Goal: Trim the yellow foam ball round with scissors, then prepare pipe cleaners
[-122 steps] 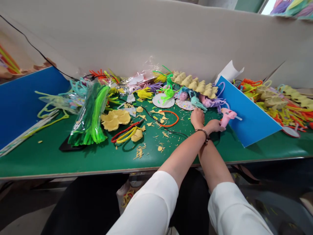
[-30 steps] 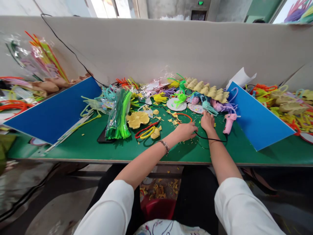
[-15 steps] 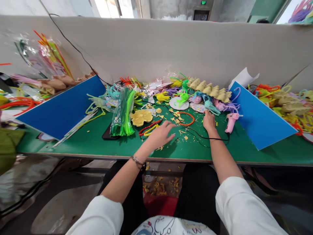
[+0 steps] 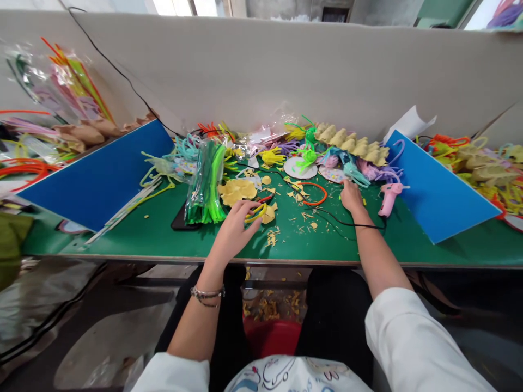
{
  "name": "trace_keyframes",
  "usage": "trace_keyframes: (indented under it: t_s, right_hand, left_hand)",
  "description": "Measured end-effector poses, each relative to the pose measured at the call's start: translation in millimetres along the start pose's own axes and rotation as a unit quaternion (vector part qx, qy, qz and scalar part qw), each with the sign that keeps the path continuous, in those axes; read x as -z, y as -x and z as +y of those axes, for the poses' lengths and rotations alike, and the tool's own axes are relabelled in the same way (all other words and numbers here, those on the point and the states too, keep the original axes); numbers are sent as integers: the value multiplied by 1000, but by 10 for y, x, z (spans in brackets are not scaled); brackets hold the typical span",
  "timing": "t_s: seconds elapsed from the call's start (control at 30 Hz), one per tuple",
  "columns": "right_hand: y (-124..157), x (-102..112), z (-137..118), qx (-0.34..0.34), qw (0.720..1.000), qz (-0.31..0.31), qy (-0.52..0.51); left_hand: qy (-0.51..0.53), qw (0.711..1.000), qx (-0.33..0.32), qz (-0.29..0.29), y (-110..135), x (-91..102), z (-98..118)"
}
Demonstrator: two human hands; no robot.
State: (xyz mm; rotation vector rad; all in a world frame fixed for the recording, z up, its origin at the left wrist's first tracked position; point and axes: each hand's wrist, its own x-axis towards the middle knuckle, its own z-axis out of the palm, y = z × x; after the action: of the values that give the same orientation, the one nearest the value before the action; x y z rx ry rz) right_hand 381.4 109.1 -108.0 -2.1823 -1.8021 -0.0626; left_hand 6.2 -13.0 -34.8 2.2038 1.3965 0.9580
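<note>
My left hand [image 4: 236, 230] is low over the table with thumb and fingers apart, around a yellow loop [image 4: 261, 211]. Part of a red loop [image 4: 267, 198] shows just beyond the fingertips, the rest hidden by the hand. Close behind lies a yellow egg-carton piece [image 4: 237, 190]. Off to the right, my right hand [image 4: 352, 197] rests with curled fingers by a white patterned disc [image 4: 333, 174]; what the fingertips hold, if anything, is hidden. An orange ring [image 4: 314, 202] lies between the hands.
Green pipe cleaners [image 4: 212, 185] in plastic stand left, over a dark flat object [image 4: 180, 220]. A pink glue gun [image 4: 391, 197] with a black cord is at right. Blue boards [image 4: 98, 174] flank the area. An egg carton [image 4: 352, 142] and pompom shapes lie behind; scraps [image 4: 273, 237] litter the table.
My left hand has moved left and back toward my body, its fingers now around the yellow loop. My right hand stays beside the disc. The view has tilted slightly.
</note>
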Motion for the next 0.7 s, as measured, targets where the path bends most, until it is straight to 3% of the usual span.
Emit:
trace_keyframes:
  t_s: [0.47, 0.7]
  right_hand:
    - [18, -55, 69, 4, 999, 51, -9]
    - [-68, -90, 105, 54, 998, 41, -10]
  left_hand:
    - [-19, 999, -33, 14, -268, 29, -2]
    - [-136, 989, -12, -58, -370, 38, -146]
